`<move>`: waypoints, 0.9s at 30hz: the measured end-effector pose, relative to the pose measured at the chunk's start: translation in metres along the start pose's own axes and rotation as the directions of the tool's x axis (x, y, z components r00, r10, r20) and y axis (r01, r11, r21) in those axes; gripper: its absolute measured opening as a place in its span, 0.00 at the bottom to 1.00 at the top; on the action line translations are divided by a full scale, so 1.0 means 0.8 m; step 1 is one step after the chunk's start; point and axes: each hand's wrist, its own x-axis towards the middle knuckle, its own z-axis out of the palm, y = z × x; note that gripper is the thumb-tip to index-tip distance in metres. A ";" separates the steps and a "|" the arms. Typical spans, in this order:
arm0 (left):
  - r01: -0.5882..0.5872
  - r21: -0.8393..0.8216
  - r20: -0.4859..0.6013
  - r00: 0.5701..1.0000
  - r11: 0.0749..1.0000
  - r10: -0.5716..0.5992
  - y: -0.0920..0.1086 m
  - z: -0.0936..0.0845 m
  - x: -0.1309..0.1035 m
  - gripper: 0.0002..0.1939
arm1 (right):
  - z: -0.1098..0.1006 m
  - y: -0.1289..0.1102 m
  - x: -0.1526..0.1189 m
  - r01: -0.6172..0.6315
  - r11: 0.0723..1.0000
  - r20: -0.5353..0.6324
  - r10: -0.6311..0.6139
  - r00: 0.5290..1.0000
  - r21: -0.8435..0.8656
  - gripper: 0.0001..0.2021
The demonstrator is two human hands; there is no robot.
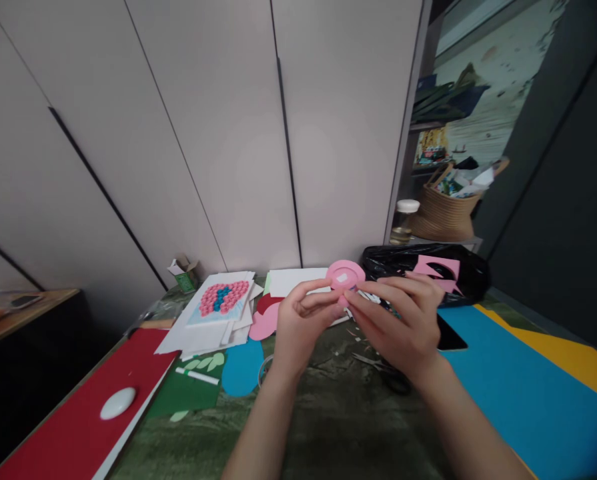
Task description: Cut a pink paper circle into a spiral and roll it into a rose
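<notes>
My left hand (303,320) and my right hand (403,320) meet above the middle of the table, fingertips pinched together on a small pink paper piece (343,301). Fingers cover much of it, so its full shape is hidden. Right behind the fingertips shows a round pink disc (345,268) with a small white patch; I cannot tell whether it touches the fingers. Below my right hand lies a pair of scissors (373,362) with dark handles. Small paper scraps are scattered nearby. A rounded pink paper cut-out (264,324) lies left of my left hand.
At left are a picture of pink and blue paper rolls (225,297), red paper (78,433) under a white oval object (118,403), green paper (178,397) and a blue cut-out (242,370). At right, a black bag (378,257) and a blue sheet (518,393).
</notes>
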 end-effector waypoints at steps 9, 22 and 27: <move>-0.019 0.087 0.012 1.000 0.996 0.018 0.002 0.000 -0.001 0.18 | 0.002 -0.001 0.002 0.011 0.999 -0.001 -0.011 1.000 0.040 0.12; -0.029 0.067 0.044 0.999 0.997 0.026 -0.002 -0.002 0.004 0.23 | 0.002 -0.003 0.002 0.015 0.995 0.067 -0.022 0.998 0.099 0.15; 0.023 0.017 0.109 0.994 1.000 -0.024 -0.002 -0.004 0.003 0.25 | 0.000 -0.003 0.004 0.003 0.991 0.057 -0.011 0.998 0.134 0.13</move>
